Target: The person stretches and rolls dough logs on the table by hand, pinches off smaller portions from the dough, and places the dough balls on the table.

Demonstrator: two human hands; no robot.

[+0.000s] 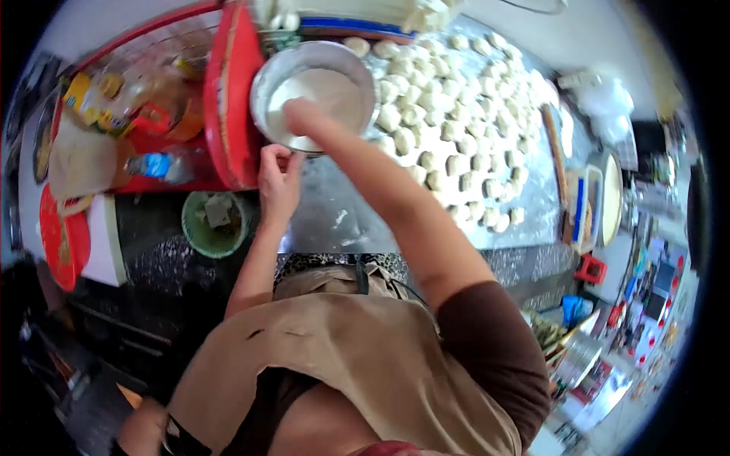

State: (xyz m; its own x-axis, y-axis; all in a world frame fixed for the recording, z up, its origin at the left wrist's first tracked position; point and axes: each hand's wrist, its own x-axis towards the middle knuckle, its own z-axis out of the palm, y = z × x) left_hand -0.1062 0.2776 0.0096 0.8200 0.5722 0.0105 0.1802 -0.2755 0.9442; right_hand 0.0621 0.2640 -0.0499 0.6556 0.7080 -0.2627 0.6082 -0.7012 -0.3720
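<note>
A round metal bowl (pixel 369 83) with white flour (pixel 327 91) inside stands on the grey metal table (pixel 342 216). My right hand (pixel 304 118) reaches down into the bowl over the flour; it is blurred, and its fingers cannot be made out. At the bowl's near rim is my left hand (pixel 278 171), thumb and fingers pressed together on the edge. Many pale dough pieces (pixel 454 131) lie spread over the floured surface to the right of the bowl.
Left of the bowl, a red lid (pixel 232 99) leans upright beside bottles (pixel 163 166) in a red rack. A green bowl (pixel 215 242) sits below them. At the table's right are a wooden rolling pin (pixel 556 152) and a plastic container (pixel 582 205).
</note>
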